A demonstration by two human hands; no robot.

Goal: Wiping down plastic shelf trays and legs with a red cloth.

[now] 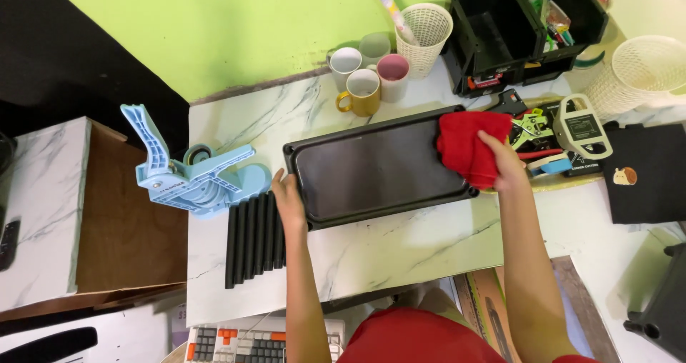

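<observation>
A: From the head camera, the right hand (504, 164) clutches a red cloth (466, 148) on the black tray's (371, 170) near-hand end.

B: The left hand (289, 202) rests flat, steadying the far end; a hard push might shove the tray into the mugs (362, 91) beyond.

Home workbench (mugs (364, 77), tools (532, 127))

tray (371, 170): black | cloth (464, 152): red | table (400, 241): white marble
</observation>
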